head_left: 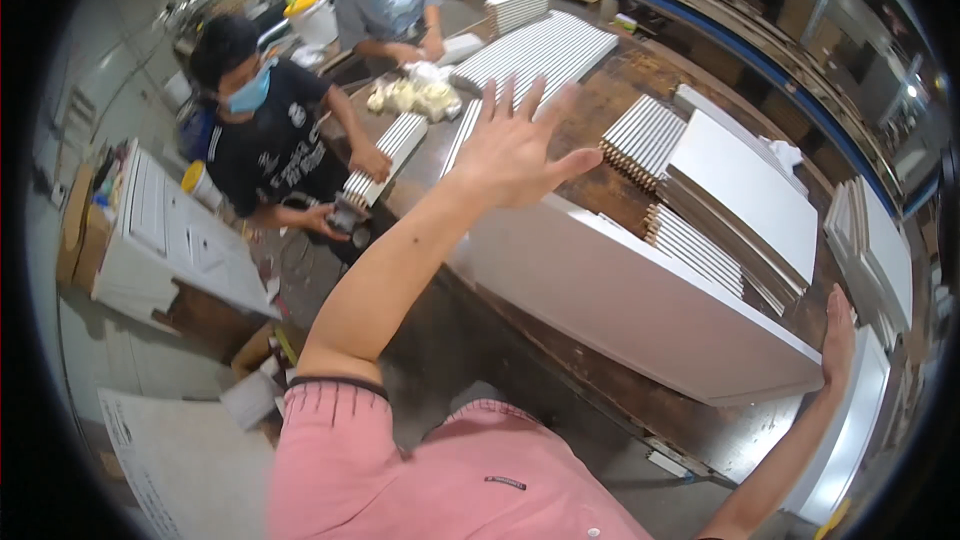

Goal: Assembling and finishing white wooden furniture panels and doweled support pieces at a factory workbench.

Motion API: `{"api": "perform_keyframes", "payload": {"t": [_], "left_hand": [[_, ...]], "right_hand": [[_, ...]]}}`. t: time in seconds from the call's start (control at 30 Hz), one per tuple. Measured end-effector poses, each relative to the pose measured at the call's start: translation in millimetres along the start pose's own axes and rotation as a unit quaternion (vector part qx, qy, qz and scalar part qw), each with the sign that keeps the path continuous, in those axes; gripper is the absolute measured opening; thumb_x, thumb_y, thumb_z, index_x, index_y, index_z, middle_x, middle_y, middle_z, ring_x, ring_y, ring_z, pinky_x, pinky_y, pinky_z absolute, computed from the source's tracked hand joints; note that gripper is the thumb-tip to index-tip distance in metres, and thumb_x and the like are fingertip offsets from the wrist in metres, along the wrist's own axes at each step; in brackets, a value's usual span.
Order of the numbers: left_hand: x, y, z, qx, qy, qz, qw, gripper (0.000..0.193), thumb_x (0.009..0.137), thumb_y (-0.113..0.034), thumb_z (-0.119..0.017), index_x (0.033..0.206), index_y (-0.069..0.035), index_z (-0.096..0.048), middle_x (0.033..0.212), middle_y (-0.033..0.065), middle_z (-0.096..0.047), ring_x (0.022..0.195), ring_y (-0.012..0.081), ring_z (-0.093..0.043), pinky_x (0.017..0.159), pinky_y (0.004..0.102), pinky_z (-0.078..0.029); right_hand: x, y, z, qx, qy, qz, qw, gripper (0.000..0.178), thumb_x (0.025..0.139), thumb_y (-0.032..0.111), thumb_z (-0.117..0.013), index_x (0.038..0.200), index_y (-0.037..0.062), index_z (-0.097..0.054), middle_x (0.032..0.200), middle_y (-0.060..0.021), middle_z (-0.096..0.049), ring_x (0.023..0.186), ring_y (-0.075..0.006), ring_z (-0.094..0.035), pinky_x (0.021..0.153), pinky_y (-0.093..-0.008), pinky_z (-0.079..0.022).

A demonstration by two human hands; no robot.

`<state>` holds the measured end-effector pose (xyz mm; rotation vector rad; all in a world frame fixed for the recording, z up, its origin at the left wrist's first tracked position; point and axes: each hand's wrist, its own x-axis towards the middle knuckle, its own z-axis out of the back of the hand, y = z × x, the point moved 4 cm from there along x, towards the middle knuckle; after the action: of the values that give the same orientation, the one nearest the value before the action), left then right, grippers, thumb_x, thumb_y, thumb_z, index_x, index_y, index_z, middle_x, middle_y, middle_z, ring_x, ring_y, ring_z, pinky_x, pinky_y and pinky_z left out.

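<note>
A long white panel (630,305) stands on its long edge along the near side of the brown work table (560,345). My left hand (515,155) is raised over its far left end, fingers spread, with nothing in it. Whether that palm touches the panel's end cannot be told. At the panel's other end, my right hand (838,345) lies against the short edge with its fingers stretched out. Just behind the panel are rows of white slats with brown ends (695,250) and a stack of flat white boards (745,195).
Across the table's left corner, a person in black (285,140) holds a tool against white slats (395,155). Another person in grey (385,5) stands behind, near crumpled cloths (415,90). More slats (540,50) cover the far end. White boards (870,255) lean at right.
</note>
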<state>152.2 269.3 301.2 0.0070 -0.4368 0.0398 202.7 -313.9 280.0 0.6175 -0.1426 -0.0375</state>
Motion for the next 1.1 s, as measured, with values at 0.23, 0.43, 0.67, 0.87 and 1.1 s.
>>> {"api": "perform_keyframes", "payload": {"t": [0.23, 0.43, 0.67, 0.87, 1.1], "left_hand": [[-3, -9, 14, -0.168, 0.145, -0.081, 0.972, 0.074, 0.103, -0.071, -0.034, 0.152, -0.019, -0.051, 0.153, 0.0189, -0.051, 0.145, 0.0329, -0.043, 0.121, 0.0515, -0.031], [-74, -49, 54, -0.079, 0.365, -0.17, 0.912, 0.048, 0.087, -0.05, -0.075, 0.122, -0.017, -0.075, 0.109, 0.0119, -0.075, 0.097, 0.0355, -0.072, 0.085, 0.0454, -0.056], [-178, -68, 64, -0.116, 0.254, -0.275, 0.92, 0.041, 0.063, -0.022, -0.082, 0.104, -0.021, -0.076, 0.092, -0.0011, -0.072, 0.085, 0.0194, -0.071, 0.075, 0.0349, -0.053], [-249, -100, 15, -0.102, 0.125, -0.256, 0.953, 0.039, 0.068, -0.018, -0.074, 0.107, -0.019, -0.074, 0.101, -0.0052, -0.07, 0.093, 0.0145, -0.069, 0.081, 0.0325, -0.05], [-339, -94, -60, -0.169, 0.205, -0.202, 0.943, 0.057, 0.07, -0.018, -0.08, 0.126, -0.02, -0.067, 0.118, -0.0009, -0.062, 0.112, 0.0214, -0.06, 0.102, 0.0453, -0.044]], "right_hand": [[-22, 13, 12, -0.035, -0.108, 0.027, 0.993, 0.065, 0.107, 0.054, -0.047, 0.146, 0.0021, -0.057, 0.149, -0.0172, -0.058, 0.141, -0.0315, -0.051, 0.118, -0.0373, -0.035], [-108, -29, 27, 0.007, -0.373, 0.062, 0.926, 0.046, 0.109, 0.034, -0.05, 0.132, -0.0018, -0.067, 0.131, -0.0164, -0.07, 0.122, -0.0279, -0.065, 0.107, -0.0368, -0.047], [-268, -142, 4, 0.335, -0.46, -0.123, 0.813, 0.053, 0.11, 0.037, -0.041, 0.141, -0.0025, -0.057, 0.124, -0.0107, -0.066, 0.12, -0.0269, -0.058, 0.108, -0.0413, -0.043], [-340, -209, -60, 0.725, -0.14, 0.06, 0.672, 0.07, 0.105, 0.054, -0.034, 0.144, -0.0016, -0.051, 0.125, -0.0108, -0.063, 0.123, -0.0325, -0.053, 0.107, -0.0533, -0.042], [-433, -173, -134, 0.546, -0.429, -0.444, 0.567, 0.076, 0.103, 0.06, -0.032, 0.153, 0.0037, -0.044, 0.16, -0.0125, -0.044, 0.144, -0.0352, -0.043, 0.119, -0.0547, -0.034]]}}
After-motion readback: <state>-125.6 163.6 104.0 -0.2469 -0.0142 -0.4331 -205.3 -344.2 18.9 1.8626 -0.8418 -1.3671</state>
